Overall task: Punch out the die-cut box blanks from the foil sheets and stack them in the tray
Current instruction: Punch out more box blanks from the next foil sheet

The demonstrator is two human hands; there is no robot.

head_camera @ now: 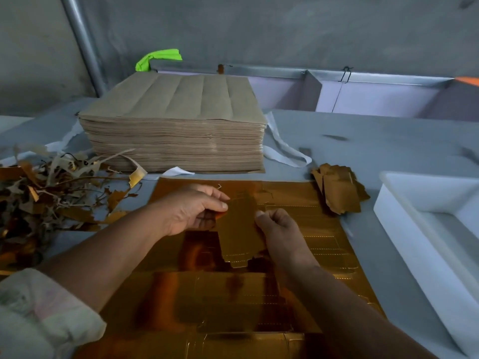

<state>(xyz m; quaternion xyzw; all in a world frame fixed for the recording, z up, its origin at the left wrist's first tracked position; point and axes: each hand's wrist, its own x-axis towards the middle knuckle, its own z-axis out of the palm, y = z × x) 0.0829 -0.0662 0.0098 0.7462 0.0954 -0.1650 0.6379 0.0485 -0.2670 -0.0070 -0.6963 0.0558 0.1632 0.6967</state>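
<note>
Under our grip lies the flat gold foil sheet; behind, the tall tan paper stack; left, tangled gold foil scrap; right, the white rectangular plastic tray.

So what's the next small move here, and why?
Probably carry the blank right, onto the pile beside the tray. The left hand and right hand pinch its edges, and it looks lifted clear of the foil sheet, so it seems ready to stack.

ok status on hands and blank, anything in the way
Left hand and right hand both pinch one blank, over the foil sheet. Blank looks free of it. Nothing between it and the tray at right.
</note>
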